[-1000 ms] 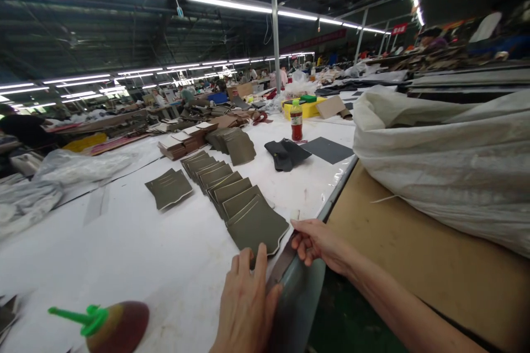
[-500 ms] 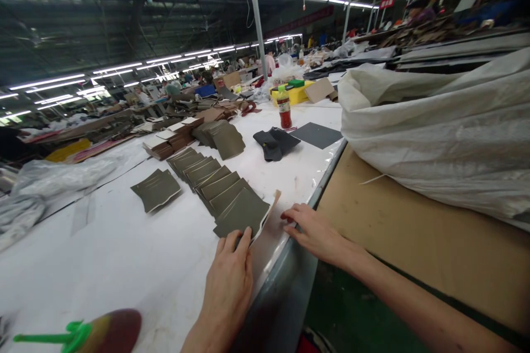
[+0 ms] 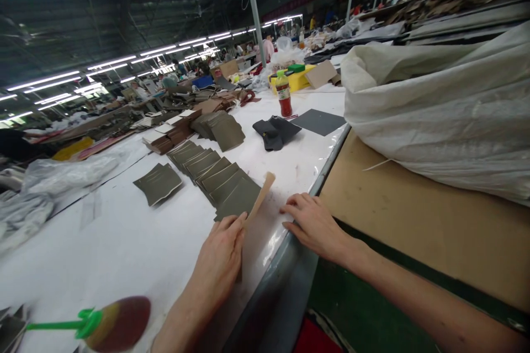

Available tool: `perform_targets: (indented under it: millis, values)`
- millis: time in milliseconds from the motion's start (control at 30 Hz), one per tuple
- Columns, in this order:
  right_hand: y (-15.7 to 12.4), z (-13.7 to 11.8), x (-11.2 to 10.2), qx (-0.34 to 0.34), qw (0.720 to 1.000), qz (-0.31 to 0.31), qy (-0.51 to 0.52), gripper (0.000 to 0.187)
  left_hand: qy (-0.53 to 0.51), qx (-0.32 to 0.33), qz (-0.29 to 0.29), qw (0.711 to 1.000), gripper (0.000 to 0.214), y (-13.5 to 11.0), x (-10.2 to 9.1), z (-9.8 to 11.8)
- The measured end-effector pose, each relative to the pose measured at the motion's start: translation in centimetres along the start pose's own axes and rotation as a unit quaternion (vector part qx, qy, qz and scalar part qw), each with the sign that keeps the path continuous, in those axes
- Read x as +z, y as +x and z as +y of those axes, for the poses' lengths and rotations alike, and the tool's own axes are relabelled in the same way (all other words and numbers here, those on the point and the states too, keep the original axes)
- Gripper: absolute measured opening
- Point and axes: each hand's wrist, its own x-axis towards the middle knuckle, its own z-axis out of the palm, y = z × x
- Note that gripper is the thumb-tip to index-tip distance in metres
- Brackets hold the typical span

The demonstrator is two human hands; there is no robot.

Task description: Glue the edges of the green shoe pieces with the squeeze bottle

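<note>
My left hand (image 3: pixel 221 256) rests on the white table (image 3: pixel 124 242) and pinches the near edge of an olive-green cut piece (image 3: pixel 259 199), tipping it up so its tan underside shows. That piece is the nearest in an overlapping row of olive cut pieces (image 3: pixel 211 174) running away from me. My right hand (image 3: pixel 312 223) lies at the table's metal edge (image 3: pixel 285 253), fingers stretched out flat and holding nothing, just right of the lifted piece.
A separate olive piece (image 3: pixel 158 182) lies left of the row. Further stacks (image 3: pixel 223 129), a dark cloth (image 3: pixel 275 132), a red bottle (image 3: pixel 284 100) and a dark sheet (image 3: pixel 318 121) lie beyond. A big white sack (image 3: pixel 447 105) sits on brown board (image 3: pixel 414 220). A green-spouted bottle (image 3: pixel 111 322) stands near left.
My left hand has lifted the nearest olive piece from lying flat to standing on edge, tan side showing. My right hand left the table's edge grip and now lies flat.
</note>
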Motion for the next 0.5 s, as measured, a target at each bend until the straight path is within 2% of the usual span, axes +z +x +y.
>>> perform_targets:
  millis: [167,233,333,500]
  values:
    - [-1.0,-3.6,1.0,-0.133,0.987,-0.043,0.077,0.021,-0.012,-0.006,-0.010,1.000,0.043,0.1,-0.2,0.2]
    - [-1.0,-5.5,2.2,-0.180,0.978,-0.052,0.097,0.030,-0.014,-0.010,-0.011,1.000,0.043,0.1,-0.1,0.4]
    - [-0.3,-7.9,4.6,-0.214,0.971,-0.032,0.097,0.044,-0.009,-0.013,-0.008,1.000,0.044,0.0,0.0,0.7]
    - [1.6,-9.7,7.5,-0.266,0.963,-0.005,0.054,0.025,0.002,-0.023,-0.010,1.000,0.046,0.0,-0.5,0.9]
